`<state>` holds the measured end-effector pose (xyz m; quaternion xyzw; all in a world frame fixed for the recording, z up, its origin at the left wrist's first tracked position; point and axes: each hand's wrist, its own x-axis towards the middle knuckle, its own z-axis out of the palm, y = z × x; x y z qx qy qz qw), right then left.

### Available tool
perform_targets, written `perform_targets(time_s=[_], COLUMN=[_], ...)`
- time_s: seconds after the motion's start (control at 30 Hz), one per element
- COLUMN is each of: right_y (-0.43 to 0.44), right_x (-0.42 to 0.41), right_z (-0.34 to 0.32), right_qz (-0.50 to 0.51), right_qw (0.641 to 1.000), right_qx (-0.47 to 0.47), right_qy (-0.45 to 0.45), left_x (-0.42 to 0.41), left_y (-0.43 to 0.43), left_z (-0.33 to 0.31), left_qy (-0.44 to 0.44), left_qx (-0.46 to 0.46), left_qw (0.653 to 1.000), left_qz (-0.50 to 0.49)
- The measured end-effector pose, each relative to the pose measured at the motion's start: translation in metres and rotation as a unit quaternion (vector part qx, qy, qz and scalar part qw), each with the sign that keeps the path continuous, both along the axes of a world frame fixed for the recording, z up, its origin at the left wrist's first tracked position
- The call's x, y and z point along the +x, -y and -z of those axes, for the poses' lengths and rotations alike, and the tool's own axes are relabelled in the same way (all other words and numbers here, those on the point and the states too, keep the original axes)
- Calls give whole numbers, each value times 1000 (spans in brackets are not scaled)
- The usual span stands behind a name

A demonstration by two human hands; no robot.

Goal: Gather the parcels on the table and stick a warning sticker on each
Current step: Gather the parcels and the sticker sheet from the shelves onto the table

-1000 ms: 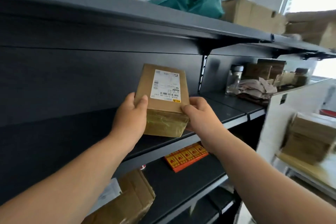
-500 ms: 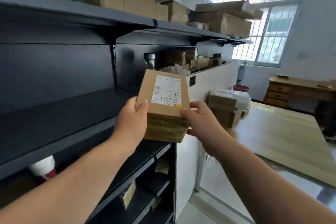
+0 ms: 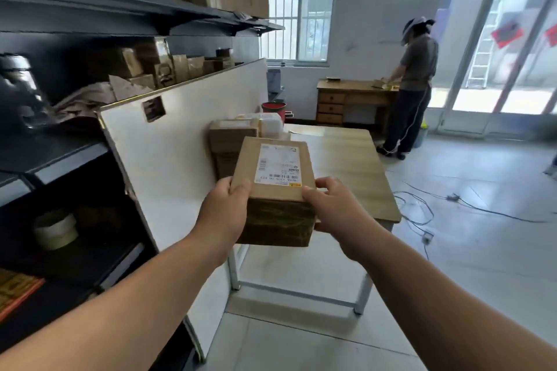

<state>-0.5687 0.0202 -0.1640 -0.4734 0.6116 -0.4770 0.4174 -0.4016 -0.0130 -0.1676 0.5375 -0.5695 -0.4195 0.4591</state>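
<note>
A brown cardboard parcel (image 3: 272, 187) with a white shipping label on top is in the air in front of me, above the near end of the wooden table (image 3: 352, 166). My left hand (image 3: 224, 209) grips its left near corner, thumb on top. My right hand (image 3: 333, 205) grips its right near corner the same way. More parcels (image 3: 232, 132) are stacked at the table's far left, against a white panel, with a pale package (image 3: 272, 125) behind them. Orange warning stickers (image 3: 15, 288) lie on a low shelf at the far left.
Dark metal shelving (image 3: 90, 3) with boxes fills the left side. A tape roll (image 3: 55, 230) sits on a lower shelf. A white panel (image 3: 180, 141) separates shelves from table. Another person (image 3: 411, 84) stands at a wooden desk (image 3: 346, 96) at the back. Cables (image 3: 422, 208) trail over the tiled floor.
My view has swung right, away from the shelves toward the table. Both hands have carried the parcel along, from in front of the shelf to above the table's near end.
</note>
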Motion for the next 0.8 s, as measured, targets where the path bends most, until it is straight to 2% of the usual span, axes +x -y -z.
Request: perform_targets(time_s=[0.2,0.43,0.63,0.8], right_y=[34,132,223,289], right_x=[-68,-129,-173,-218], right_z=[34,59,73,84], right_qz=[73,141,162,163], right_qw=[997,988,984,983], right_qx=[34,51,71,79], right_qy=[12,-22,-20,-6], left_x=[-76,-147,-193,-238], left_y=[60,180,286,354], left_z=[31,69,87,97], left_qy=[5,34,44,47], left_qx=[50,85,131,150], left_qw=[995,985,971,968], left_qz=[88,145,194,197])
